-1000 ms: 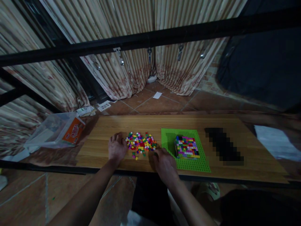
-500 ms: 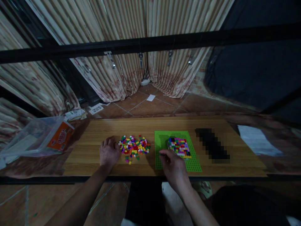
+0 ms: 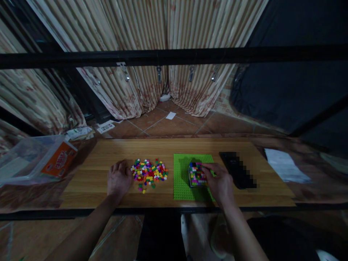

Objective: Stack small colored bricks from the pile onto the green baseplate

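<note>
My left hand (image 3: pixel 119 177) lies palm down on the wooden table, its fingers loosely bent and slightly apart. Just right of it spreads a pile of small multicoloured toy bricks (image 3: pixel 149 172). A green studded baseplate (image 3: pixel 181 181) bears a squarish block of joined bricks (image 3: pixel 196 177) in many colours. Over the right side of that block is my right hand (image 3: pixel 219 181), thumb and fingers pinched together at its top. Whatever sits between these fingertips is too small to make out. The hand hides part of the block and the baseplate's right side.
A black phone-like object (image 3: pixel 233 168), partly pixelated, lies right of the baseplate on the table (image 3: pixel 89 188). Beyond the table's left end is a clear plastic bin (image 3: pixel 29 156) with an orange label. White paper (image 3: pixel 285 165) lies past the right end. A dark bar (image 3: pixel 141 57) crosses behind.
My right hand has moved right, from the block's near left side onto its top right. My left hand stays beside the pile. The whole view has shifted slightly.
</note>
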A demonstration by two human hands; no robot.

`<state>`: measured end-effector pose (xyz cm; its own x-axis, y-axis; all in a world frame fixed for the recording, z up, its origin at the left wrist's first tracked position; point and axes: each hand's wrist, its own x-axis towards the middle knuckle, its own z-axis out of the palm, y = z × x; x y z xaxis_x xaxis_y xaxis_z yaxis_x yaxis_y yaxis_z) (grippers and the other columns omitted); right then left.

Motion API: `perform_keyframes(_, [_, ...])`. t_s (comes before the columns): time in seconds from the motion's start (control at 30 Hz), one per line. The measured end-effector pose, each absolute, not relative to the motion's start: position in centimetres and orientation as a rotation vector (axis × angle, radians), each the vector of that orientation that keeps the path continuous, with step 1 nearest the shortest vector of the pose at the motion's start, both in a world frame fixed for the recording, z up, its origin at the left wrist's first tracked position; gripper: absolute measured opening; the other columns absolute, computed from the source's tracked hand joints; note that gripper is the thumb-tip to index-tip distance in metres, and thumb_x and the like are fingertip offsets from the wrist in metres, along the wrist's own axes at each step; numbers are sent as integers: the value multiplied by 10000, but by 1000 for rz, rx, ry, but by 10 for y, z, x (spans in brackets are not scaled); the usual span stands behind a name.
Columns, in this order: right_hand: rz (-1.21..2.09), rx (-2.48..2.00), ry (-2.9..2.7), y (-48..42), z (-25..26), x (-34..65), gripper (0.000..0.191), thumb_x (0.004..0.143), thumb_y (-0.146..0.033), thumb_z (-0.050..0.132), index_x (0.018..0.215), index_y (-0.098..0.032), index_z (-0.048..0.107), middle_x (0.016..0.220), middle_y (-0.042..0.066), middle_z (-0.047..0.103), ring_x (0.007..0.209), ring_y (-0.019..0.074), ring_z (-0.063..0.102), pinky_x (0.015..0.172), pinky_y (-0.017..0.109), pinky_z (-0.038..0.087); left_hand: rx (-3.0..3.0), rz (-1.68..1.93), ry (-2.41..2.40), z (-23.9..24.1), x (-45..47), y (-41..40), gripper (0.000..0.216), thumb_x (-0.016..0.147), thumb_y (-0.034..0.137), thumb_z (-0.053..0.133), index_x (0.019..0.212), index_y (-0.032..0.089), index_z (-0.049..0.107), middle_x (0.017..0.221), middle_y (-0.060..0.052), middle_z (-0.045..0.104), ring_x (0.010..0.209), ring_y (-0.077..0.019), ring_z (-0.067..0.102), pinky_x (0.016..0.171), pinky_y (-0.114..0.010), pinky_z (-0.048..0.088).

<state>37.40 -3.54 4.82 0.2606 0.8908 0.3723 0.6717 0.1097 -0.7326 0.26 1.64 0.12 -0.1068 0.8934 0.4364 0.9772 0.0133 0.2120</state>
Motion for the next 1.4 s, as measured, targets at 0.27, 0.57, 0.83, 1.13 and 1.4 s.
perform_keyframes(0.27, [430,-1614,-1346,-24,37,378,267,804,-455,641,871,-244,790,952,78,674,942,225,605,853,383,474,-1972,-692,-2110,1,2,16,367,863,276,386,1114,157,626,1188,-136,639,1090,-299,556,977,-473,438])
perform_keyframes(0.57, [902,-1448,-909,-17,29,376,350,598,-449,816,846,-203,787,984,82,728,870,214,661,752,367,541,-1982,-678,-2103,3,4,17,384,863,271,378,1108,118,630,1164,-162,646,1094,-305,560,984,-464,437])
perform_keyframes(0.83, [1163,-1380,-661,-16,42,375,487,433,-373,902,870,-196,780,742,29,747,551,144,632,532,294,545,-1979,-700,-2118,2,4,16,388,861,273,380,1117,119,628,1175,-167,638,1082,-310,556,979,-474,440])
perform_keyframes(1.13, [1252,-1392,-653,-10,42,380,531,406,-330,911,901,-188,777,752,35,755,576,165,662,557,311,556,-1963,-705,-2133,1,5,16,376,853,270,386,1107,135,628,1180,-154,636,1094,-303,551,987,-470,430])
perform_keyframes(1.4, [1204,-1409,-770,-11,39,387,584,434,-382,894,967,-183,760,791,38,752,645,187,670,628,348,550,-1982,-710,-2142,2,5,16,380,851,263,389,1119,135,625,1183,-161,629,1089,-310,551,967,-482,439])
